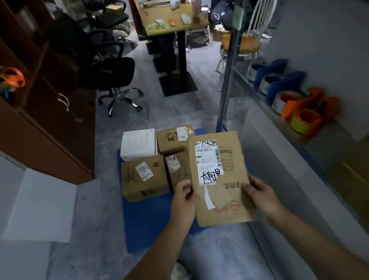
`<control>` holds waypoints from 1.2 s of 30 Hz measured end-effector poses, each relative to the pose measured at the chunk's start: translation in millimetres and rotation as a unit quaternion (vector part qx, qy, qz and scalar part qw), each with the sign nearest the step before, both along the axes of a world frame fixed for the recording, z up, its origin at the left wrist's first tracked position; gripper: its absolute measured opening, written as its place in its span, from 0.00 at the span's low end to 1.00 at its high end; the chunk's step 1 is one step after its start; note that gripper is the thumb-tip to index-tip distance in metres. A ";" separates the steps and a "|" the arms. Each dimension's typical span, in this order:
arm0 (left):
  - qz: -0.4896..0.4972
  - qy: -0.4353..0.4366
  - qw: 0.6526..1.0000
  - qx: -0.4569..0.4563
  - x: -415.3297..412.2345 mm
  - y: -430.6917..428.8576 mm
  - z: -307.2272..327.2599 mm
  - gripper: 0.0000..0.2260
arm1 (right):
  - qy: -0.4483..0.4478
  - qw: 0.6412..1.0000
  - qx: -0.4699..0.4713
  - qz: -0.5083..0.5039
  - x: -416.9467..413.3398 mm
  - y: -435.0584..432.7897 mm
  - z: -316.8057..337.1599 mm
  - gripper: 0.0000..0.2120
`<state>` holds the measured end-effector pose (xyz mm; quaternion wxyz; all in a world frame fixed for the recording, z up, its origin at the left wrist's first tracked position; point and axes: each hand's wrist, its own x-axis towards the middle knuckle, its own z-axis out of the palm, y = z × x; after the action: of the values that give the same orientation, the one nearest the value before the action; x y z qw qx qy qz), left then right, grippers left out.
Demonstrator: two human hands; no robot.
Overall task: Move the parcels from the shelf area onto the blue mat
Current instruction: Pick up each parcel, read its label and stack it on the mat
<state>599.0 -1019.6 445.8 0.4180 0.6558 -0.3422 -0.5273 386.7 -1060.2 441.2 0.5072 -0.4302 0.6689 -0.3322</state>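
1. above the blue mat, the left hand and right hand each clasp a side edge of a flat cardboard parcel, holding it up in the air over the mat's right part.
2. its white label reads "516 k20-00 030" above a barcode, with big black handwritten characters lower down; the label's bottom is torn. red printed characters and a red round mark sit upside down near the parcel's lower half.
3. four more parcels lie on the mat, touching one another in two rows: a white box and a brown box at the far side, a larger brown box and a narrow brown box nearer.
4. the larger brown box has a sticker with "1825" handwritten; the far brown box's sticker has handwriting too small to read.
5. the mat lies on a grey marbled floor.
6. a brown shelf unit stands at left, and a glass-fronted shelf at right holds blue and orange tape dispensers, at least four.
7. farther off are two black office chairs, a cluttered wooden table and a white chair.
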 end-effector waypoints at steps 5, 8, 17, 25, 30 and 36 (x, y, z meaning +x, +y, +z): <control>-0.031 0.018 0.999 0.023 0.4 -83.2 -26.8 0.16 | 0.015 1.000 0.018 -0.010 6.8 -89.4 -26.0 0.18; -0.036 0.030 0.998 0.034 5.7 -139.4 -52.6 0.16 | 0.028 0.999 0.020 -0.015 13.0 -140.7 -44.6 0.19; -0.043 0.051 0.993 0.097 12.5 -292.9 -222.1 0.09 | 0.027 0.997 0.064 0.019 18.5 -294.1 -194.8 0.14; -0.044 0.010 0.983 0.179 5.4 -373.8 -407.3 0.03 | 0.023 0.984 0.147 0.100 17.2 -378.1 -385.5 0.16; -0.014 -0.021 0.967 0.255 -21.2 -396.4 -490.7 0.15 | 0.045 0.974 0.164 0.151 12.2 -404.1 -483.9 0.22; -0.006 -0.077 0.961 0.264 -61.0 -397.8 -538.9 0.36 | 0.038 0.962 0.183 0.199 5.3 -422.5 -548.7 0.31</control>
<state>538.0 -1417.4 -93.1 0.1989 0.7794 -0.2259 -0.5496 392.0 -1482.7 -107.4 0.6076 -0.4665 0.6378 -0.0797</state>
